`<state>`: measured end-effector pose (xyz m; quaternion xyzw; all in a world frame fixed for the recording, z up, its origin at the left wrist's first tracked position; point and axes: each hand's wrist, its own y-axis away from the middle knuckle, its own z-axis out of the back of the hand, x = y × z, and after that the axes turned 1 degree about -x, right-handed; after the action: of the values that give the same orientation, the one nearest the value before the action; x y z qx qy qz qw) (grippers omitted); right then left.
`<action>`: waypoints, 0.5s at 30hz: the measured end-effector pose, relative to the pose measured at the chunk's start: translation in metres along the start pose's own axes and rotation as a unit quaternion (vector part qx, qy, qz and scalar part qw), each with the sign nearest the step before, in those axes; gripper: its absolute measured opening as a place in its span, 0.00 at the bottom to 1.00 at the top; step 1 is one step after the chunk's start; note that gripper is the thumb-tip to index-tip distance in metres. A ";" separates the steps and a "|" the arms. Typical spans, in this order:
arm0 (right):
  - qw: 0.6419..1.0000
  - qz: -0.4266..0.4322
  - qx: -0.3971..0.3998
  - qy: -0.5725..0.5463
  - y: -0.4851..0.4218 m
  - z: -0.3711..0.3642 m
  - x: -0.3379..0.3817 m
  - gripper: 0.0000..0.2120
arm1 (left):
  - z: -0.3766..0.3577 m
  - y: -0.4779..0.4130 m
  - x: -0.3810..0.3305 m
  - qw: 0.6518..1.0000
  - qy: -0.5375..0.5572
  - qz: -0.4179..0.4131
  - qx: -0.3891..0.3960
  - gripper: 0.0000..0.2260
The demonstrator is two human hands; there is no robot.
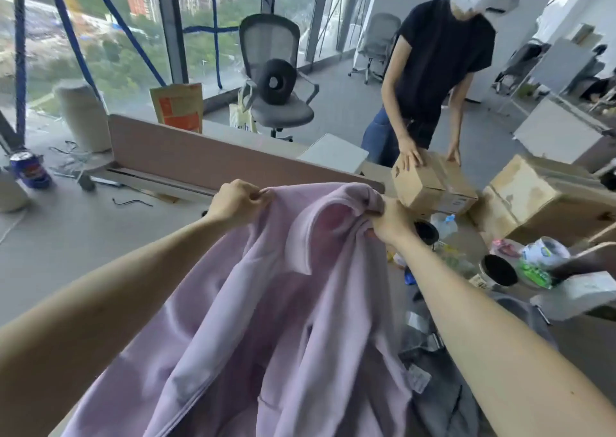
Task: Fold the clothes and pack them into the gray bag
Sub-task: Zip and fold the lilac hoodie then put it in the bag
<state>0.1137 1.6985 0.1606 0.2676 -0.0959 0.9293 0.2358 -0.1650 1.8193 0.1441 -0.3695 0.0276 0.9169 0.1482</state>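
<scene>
We hold the lilac garment (266, 320) up over the worktop (66, 246), left hand (238, 200) and right hand (388, 220) each pinching its top edge in curled fingers. It looks soft, light and floppy, so holding it by the shoulders should let it hang flat for folding.

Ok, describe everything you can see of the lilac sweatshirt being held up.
The lilac sweatshirt looks like soft, thick knit fabric. It hangs unfolded, held up by its top edge: the left hand pinches one end, the right hand grips bunched fabric at the other. Between them a wide ribbed band flops forward, showing a pinker inside. Deep folds run down toward the camera. Its lower right side overlaps a dark gray fabric item.
</scene>
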 end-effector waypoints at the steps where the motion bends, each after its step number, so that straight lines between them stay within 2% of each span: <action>1: 1.000 0.009 0.013 -0.006 -0.009 -0.010 -0.005 0.15 | -0.004 -0.005 0.001 1.000 -0.007 0.019 -0.007 0.25; 10: 0.984 -0.051 0.131 -0.113 -0.008 -0.124 -0.061 0.11 | -0.072 -0.023 0.068 0.996 -0.007 0.085 0.034 0.17; 15: 0.969 -0.098 0.175 -0.143 0.023 -0.162 -0.071 0.13 | -0.095 -0.005 0.115 0.987 -0.030 0.105 0.121 0.15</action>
<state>0.0829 1.7003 -0.0148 0.4430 0.0616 0.8560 0.2590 -0.1782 1.8375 -0.0035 -0.3164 0.1722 0.9279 0.0958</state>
